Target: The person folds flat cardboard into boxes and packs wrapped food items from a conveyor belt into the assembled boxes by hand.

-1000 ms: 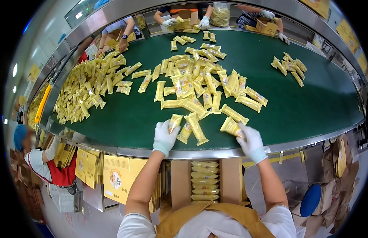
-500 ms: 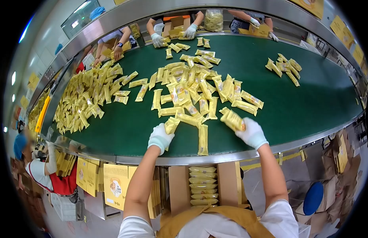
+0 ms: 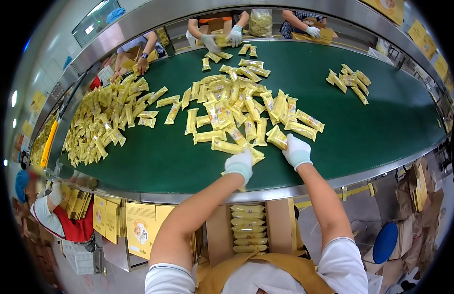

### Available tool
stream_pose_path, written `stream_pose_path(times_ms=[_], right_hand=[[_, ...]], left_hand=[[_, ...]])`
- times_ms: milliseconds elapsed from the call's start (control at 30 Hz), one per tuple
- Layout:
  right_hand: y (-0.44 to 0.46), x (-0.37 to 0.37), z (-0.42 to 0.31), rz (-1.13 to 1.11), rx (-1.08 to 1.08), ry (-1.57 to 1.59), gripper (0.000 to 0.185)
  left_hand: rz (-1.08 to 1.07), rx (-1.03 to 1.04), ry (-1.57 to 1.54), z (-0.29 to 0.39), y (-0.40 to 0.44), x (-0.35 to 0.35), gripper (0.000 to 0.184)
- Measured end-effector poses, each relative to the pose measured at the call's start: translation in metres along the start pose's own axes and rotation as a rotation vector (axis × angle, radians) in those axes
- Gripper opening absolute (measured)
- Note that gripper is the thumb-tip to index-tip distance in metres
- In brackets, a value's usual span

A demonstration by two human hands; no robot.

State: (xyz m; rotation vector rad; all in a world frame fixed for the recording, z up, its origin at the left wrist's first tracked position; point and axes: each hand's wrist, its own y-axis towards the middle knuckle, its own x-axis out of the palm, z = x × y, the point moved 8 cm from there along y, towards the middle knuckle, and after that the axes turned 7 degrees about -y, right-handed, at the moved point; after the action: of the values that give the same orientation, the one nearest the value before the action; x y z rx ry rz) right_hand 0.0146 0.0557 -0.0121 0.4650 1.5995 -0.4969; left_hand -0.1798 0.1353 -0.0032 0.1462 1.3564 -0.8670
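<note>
Landmark: open carton (image 3: 279,228), row of packets (image 3: 248,222) inside. Beyond it, on green table (image 3: 138,169): loose pile (image 3: 232,98). Right hand (image 3: 297,149), beyond carton and rightward, curled closed around one packet (image 3: 277,137). Left hand (image 3: 240,164), straight beyond carton, at pile's near edge; fingers hidden, grip can't be told. Judged step: gathering packets. Next move calls for light pinch, wrappers aligned.

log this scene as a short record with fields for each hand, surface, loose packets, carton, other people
left hand: gloved, at yellow packets near the front edge; grip hidden
right hand: gloved, holding one packet near its end
surface: green table top
loose packets: large heap left, spread pile middle, small cluster right
carton: open, row of packets inside
other people: gloved hands across the table
</note>
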Motion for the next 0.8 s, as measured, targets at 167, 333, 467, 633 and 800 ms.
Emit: stream_pose_path(times_ms=[167,333,467,633,800], right_hand=[[-0.034,0.018,0.006,0.368,-0.23,-0.245,0.041],[-0.089,-0.02,-0.018,0.379,-0.365,-0.165,0.093],[-0.064,-0.004,-0.011,0.138,-0.276,-0.172,0.11],[-0.044,-0.021,-0.034,-0.134,-0.318,-0.205,0.1],[-0.037,-0.062,-0.124,0.029,-0.516,0.202,0.085]], left_hand=[[0.292,0.184,0.228,-0.065,-0.028,-0.019,0.028],[0.402,0.455,0.4,-0.092,-0.064,-0.001,0.078],[0.278,0.411,0.375,-0.091,-0.07,0.007,0.107],[0.278,0.427,0.273,-0.097,-0.062,-0.001,0.115],[0.123,0.378,0.191,-0.117,-0.062,0.007,0.119]])
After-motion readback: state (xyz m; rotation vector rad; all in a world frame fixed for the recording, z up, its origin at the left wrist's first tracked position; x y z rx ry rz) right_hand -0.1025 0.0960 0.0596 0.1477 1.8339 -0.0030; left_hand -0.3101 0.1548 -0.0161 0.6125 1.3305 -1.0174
